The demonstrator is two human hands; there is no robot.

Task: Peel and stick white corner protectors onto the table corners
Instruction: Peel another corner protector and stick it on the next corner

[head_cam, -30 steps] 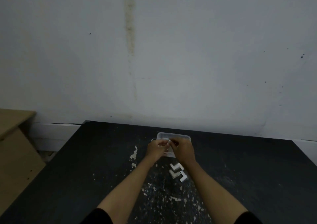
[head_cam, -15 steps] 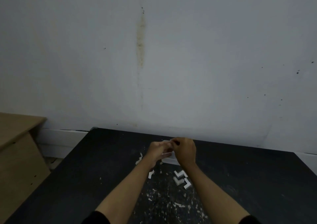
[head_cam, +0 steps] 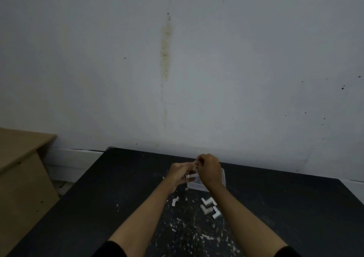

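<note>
Both my hands are up over the black tabletop, above a clear plastic tub: left hand pinching a white corner protector, right hand pinching a small white strip at its top. Three more protectors lie together near my right forearm, a loose peeled strip left of them.

A pale grey painted wall fills most of the view, marked by a vertical yellowish-brown stain and scattered dark specks at the right. A white skirting board runs along its foot. A light brown wooden cabinet stands at the left. The light is dim and even.
</note>
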